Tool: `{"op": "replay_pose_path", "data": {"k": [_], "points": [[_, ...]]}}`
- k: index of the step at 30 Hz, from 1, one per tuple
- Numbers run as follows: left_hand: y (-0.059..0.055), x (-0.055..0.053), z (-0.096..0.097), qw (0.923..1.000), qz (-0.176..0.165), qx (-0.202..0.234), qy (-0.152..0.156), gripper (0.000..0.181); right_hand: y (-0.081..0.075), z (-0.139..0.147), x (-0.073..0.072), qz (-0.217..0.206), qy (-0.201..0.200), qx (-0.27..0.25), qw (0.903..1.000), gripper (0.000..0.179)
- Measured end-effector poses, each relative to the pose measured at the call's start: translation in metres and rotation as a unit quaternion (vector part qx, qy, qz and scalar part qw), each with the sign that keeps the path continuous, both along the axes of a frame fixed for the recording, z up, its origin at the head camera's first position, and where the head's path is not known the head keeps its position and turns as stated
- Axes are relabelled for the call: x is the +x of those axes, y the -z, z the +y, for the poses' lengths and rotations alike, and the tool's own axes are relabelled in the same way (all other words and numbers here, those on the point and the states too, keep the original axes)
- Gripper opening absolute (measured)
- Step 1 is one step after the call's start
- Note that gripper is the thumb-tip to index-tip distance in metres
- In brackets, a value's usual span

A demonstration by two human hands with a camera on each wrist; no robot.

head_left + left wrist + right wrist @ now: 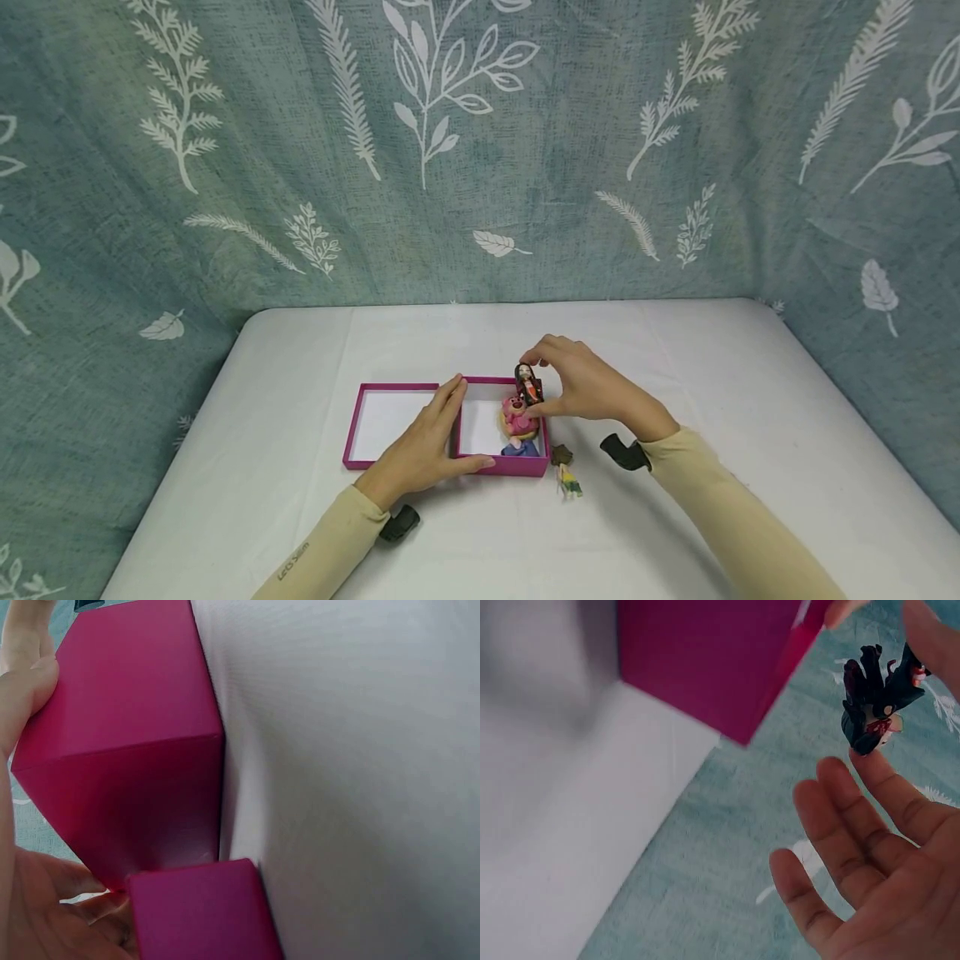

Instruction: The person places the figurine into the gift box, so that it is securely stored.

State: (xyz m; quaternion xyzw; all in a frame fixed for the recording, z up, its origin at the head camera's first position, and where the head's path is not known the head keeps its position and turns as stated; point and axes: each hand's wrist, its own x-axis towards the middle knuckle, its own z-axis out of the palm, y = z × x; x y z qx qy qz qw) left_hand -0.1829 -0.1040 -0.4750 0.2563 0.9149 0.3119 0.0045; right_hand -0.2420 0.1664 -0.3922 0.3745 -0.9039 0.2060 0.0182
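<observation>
My right hand [588,383] pinches a long-haired dark figurine [528,385] between index fingertip and thumb, over the back right corner of a magenta box [498,467]. The same dark figurine [874,712] shows in the right wrist view, the other fingers spread away from it. Inside the box, along its right side, sit a pink bear figure [516,417] and a blue figure [521,448] partly hidden under it. My left hand [420,446] grips the box at its left end, thumb on the front wall, fingers at the back. The magenta wall [135,682] fills much of the left wrist view.
A shallow magenta-rimmed lid [352,429] lies left of the box, partly behind the left hand; its edge [202,911] shows up close. A small brown-haired figurine [567,477] in yellow and green lies right of the box on the white tablecloth [645,533]. A leaf-patterned curtain [570,225] hangs behind.
</observation>
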Motion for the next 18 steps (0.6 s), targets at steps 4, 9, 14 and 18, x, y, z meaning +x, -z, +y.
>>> {"op": "replay_pose_path", "data": {"k": [4,9,14,18], "points": [[0.000,0.000,0.000,1.0000,-0.001,-0.001,0.001,0.113,0.008,-0.011,-0.001,-0.015,0.001,0.004,0.9999,0.067],[0.000,0.001,0.000,1.0000,-0.001,-0.003,0.002,0.113,0.020,-0.023,0.000,-0.029,-0.009,0.005,0.9995,0.065],[0.000,0.001,0.000,1.0000,-0.002,-0.002,0.000,0.113,0.029,-0.032,0.001,-0.014,-0.027,0.011,0.9995,0.061],[0.000,0.001,0.000,1.0000,-0.001,-0.003,-0.002,0.112,0.036,-0.039,-0.001,-0.007,-0.031,0.010,0.9994,0.062]]}}
